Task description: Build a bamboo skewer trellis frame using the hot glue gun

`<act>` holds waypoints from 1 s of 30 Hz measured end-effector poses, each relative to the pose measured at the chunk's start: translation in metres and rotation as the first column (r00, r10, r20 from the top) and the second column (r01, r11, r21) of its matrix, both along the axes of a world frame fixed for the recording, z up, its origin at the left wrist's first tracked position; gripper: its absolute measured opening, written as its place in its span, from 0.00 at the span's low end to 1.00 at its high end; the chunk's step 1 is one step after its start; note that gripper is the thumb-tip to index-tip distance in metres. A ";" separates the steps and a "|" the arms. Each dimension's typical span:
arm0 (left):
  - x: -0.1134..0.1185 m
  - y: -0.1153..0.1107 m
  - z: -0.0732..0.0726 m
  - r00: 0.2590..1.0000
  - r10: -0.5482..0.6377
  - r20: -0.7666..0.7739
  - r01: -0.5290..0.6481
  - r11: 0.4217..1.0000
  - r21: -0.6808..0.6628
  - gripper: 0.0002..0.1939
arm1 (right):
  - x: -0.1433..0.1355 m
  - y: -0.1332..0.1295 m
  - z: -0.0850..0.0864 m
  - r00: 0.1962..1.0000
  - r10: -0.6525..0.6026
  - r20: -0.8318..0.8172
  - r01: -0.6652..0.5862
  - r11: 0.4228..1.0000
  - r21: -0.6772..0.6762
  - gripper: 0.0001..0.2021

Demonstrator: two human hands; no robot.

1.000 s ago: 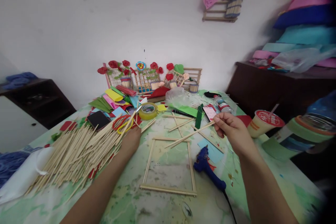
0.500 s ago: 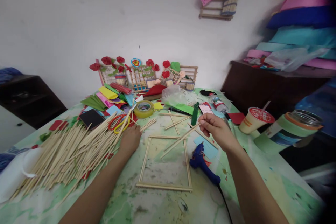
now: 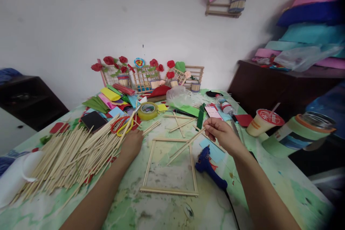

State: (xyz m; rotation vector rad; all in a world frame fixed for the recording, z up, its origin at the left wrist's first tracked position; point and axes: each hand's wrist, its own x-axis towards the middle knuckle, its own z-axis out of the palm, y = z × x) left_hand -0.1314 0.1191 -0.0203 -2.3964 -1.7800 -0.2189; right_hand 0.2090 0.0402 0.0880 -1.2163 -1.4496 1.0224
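A square frame of pale sticks (image 3: pixel 169 191) lies on the table in front of me. My right hand (image 3: pixel 217 131) pinches two thin sticks (image 3: pixel 184 147), which slant down over the frame's upper right side. My left hand (image 3: pixel 132 143) rests at the right edge of a big pile of loose sticks (image 3: pixel 70 161), near some short sticks (image 3: pixel 151 128); its fingertips are too hidden to tell whether they grip anything. A blue glue gun (image 3: pixel 208 169) lies just right of the frame. Crossed sticks (image 3: pixel 178 124) lie beyond it.
Tape (image 3: pixel 147 110), scissors (image 3: pixel 124 126), a dark phone (image 3: pixel 93 120) and coloured paper (image 3: pixel 110 94) lie behind the pile. At right stand a drink cup (image 3: pixel 265 122) and a large jar (image 3: pixel 298 134). Stick racks with red flowers (image 3: pixel 142 79) lean on the wall.
My left hand has shifted slightly left and towards me. My right hand keeps hold of the sticks, almost unmoved. The view has shifted a little.
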 end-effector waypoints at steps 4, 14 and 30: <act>0.007 -0.003 0.004 0.980 -0.007 0.201 0.002 1.000 0.023 0.14 | -0.002 -0.002 0.000 0.999 0.018 0.027 -0.018 1.000 0.003 0.10; 0.086 -0.083 0.032 0.117 0.472 0.874 0.715 0.570 -0.404 0.23 | -0.034 -0.011 -0.009 0.969 0.152 0.193 -0.156 0.988 0.009 0.03; 0.088 -0.078 0.025 -0.192 0.665 0.722 0.669 0.627 -0.399 0.11 | -0.012 -0.029 -0.038 0.769 -0.067 0.635 0.028 0.997 0.071 0.11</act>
